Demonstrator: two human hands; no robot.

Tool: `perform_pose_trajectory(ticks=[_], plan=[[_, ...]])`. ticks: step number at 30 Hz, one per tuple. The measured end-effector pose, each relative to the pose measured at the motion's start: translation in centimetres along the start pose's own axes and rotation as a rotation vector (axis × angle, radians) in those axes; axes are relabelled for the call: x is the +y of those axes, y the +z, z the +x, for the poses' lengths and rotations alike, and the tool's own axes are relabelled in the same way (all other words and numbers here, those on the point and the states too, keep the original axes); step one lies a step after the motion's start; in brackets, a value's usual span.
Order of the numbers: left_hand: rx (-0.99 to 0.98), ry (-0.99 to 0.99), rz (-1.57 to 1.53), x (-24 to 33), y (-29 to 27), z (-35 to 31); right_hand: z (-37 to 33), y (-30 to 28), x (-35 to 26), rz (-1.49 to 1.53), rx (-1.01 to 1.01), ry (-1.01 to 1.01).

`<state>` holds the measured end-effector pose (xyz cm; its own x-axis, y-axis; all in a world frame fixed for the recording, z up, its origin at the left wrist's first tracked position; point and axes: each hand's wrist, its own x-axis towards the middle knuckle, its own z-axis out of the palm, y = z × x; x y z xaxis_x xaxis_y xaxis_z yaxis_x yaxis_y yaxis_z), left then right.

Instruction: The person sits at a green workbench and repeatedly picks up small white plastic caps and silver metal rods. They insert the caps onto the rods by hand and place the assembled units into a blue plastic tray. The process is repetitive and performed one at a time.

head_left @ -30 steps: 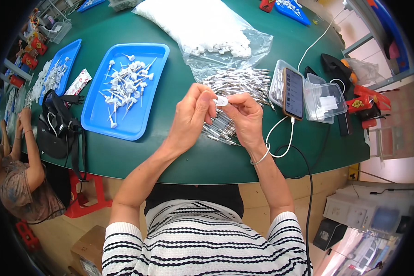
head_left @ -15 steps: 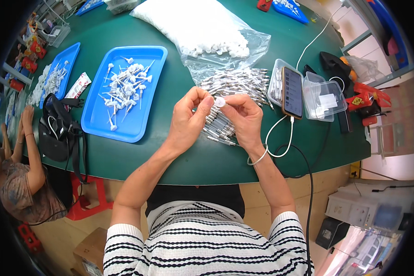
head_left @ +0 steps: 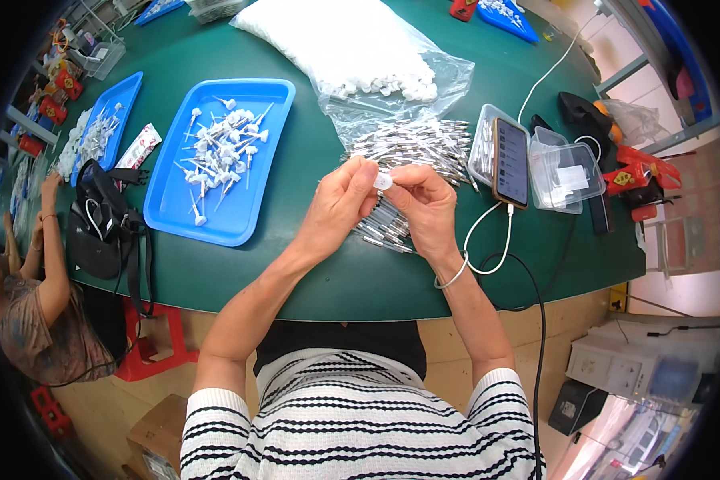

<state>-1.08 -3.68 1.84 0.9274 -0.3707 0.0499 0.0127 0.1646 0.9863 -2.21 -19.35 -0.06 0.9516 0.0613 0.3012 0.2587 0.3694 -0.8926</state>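
Note:
Above a pile of slim silver-and-clear metal-tipped rods [head_left: 412,148], my two hands meet fingertip to fingertip. Between them is a small round white plastic cap [head_left: 383,182]. My right hand [head_left: 428,210] pinches the cap's right side between thumb and finger. My left hand [head_left: 336,206] is closed at its left edge, thumb pressed to forefinger; whatever else sits inside those fingers is hidden. A blue tray [head_left: 208,228] to the left holds several thin rods with white caps on their ends.
Behind the rods lies a clear bag of white caps [head_left: 352,48]. At right, a phone [head_left: 510,164] leans on a clear plastic box [head_left: 480,136], its white cable [head_left: 488,268] looping by my right wrist. A black bag [head_left: 96,232] and a co-worker [head_left: 48,312] are at left.
Both hands stay pinched together at the cap, with my left fingers shifting slightly over it. At left, the co-worker's hands have moved apart.

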Motion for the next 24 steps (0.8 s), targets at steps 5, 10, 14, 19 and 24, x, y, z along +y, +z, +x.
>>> perform_pose_trajectory(ticks=[5,10,14,19,24], plan=[[0.004,-0.007,-0.072,0.1,-0.1,-0.2,-0.1,0.3,0.0,-0.023,0.005,0.02],[0.008,-0.012,-0.125,0.3,0.3,-0.4,0.0,0.3,0.0,-0.031,0.006,0.0],[-0.003,0.013,-0.215,0.2,0.4,-0.3,-0.1,0.6,0.1,-0.023,0.016,-0.008],[0.361,0.26,0.09,1.4,-3.4,0.8,0.9,-0.2,-1.1,-0.218,0.116,-0.069],[0.732,0.409,1.183,6.3,-11.5,-0.2,0.4,-3.0,-3.2,-0.386,0.157,-0.043]])
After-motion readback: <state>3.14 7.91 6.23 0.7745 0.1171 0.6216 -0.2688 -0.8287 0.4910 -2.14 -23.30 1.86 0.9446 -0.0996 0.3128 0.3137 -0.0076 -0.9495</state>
